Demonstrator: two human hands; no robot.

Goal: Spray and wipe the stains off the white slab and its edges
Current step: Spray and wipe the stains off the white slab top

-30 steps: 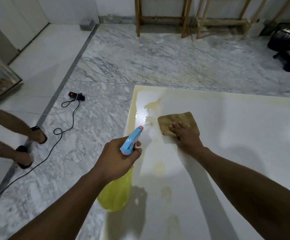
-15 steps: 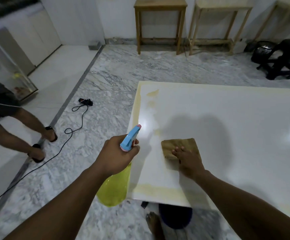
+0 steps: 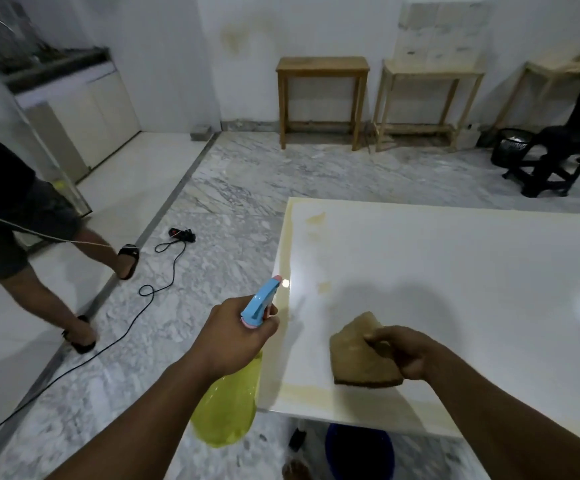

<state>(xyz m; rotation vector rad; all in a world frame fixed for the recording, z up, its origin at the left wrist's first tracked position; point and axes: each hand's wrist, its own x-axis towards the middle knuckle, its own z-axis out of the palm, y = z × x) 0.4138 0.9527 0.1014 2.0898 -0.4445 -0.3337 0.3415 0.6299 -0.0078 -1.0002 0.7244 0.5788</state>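
Room: marble floor (image 3: 240,188), tables (image 3: 322,69) upper centre.
Slab (image 3: 454,271): white, yellow-stained edges.
My left hand (image 3: 233,336): grips spray bottle (image 3: 226,414).
My right hand (image 3: 406,351): pinches cloth (image 3: 357,358).

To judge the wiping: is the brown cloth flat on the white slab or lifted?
Lifted, it seems: the right hand pinches the brown square cloth by one edge, and it hangs above the white slab.

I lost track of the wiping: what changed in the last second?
The right hand drew the brown cloth back from the far-corner stain toward the near edge, then gripped it and lifted it off the white slab. The left hand holds the spray bottle as before; that stain remains.
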